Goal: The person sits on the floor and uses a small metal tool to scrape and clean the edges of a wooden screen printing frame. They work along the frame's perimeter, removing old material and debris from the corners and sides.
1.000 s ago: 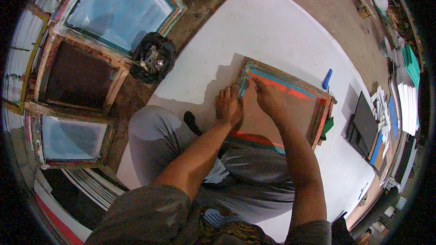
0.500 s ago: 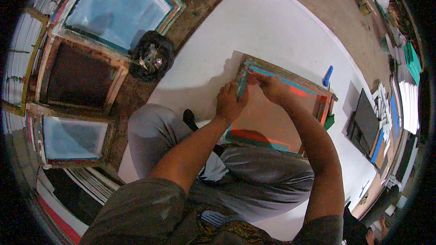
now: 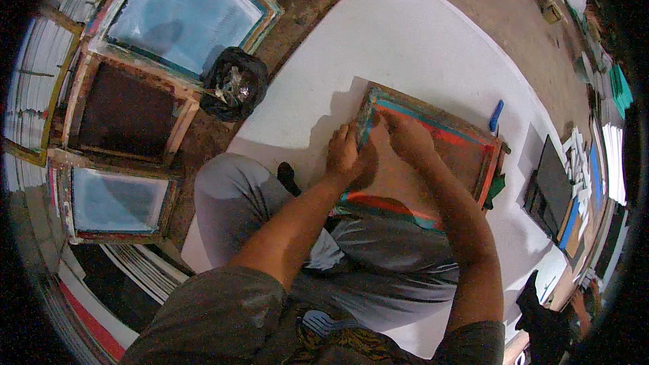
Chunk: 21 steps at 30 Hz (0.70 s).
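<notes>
A wooden screen frame [image 3: 443,115] with brownish mesh [image 3: 395,186] and orange-red and teal strips along its inner edges rests against my lap, tilted. My left hand [image 3: 345,152] is closed round the frame's left side, its fingers over the wood. Inside the upper left corner, my right hand [image 3: 409,138] has its fingers pinched together at the coloured edge. Whatever lies between those fingertips is hidden. Just beyond the frame's right corner lies a slim blue-handled tool [image 3: 496,115], and something dark green [image 3: 495,190] pokes out beside the right edge.
I sit on a large white board [image 3: 385,34]. Left of it lie other framed screens [image 3: 125,111] and a black plastic bag [image 3: 236,84] holding scraps. To the right are black flat panels [image 3: 549,179] and white strips [image 3: 578,162]. Another person [image 3: 578,311] shows at lower right.
The view has shifted slightly, so the surroundings sit a little further right. My right hand has moved slightly down along the corner; my left hand keeps its hold. More of the other person shows.
</notes>
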Tool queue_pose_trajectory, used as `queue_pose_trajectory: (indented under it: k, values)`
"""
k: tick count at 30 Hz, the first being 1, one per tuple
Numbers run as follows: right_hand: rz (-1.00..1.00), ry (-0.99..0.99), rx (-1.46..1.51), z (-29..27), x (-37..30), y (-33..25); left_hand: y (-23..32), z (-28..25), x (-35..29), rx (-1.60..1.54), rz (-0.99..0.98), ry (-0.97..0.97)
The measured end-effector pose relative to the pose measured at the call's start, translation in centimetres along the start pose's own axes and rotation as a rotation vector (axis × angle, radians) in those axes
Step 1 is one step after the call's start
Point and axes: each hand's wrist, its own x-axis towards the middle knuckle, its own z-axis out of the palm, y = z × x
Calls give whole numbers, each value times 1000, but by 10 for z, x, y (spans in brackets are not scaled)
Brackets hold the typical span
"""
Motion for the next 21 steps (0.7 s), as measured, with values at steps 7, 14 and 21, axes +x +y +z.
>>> queue_pose_trajectory:
  k: [7, 14, 21]
  values:
    - [98, 123, -176, 36, -7, 13, -18, 32, 6, -191, -154, 26]
    - [238, 20, -123, 17, -12, -14, -9, 28, 1, 39, -11, 129]
    - [122, 112, -50, 31, -3, -7, -25, 28, 4, -222, -115, -21]
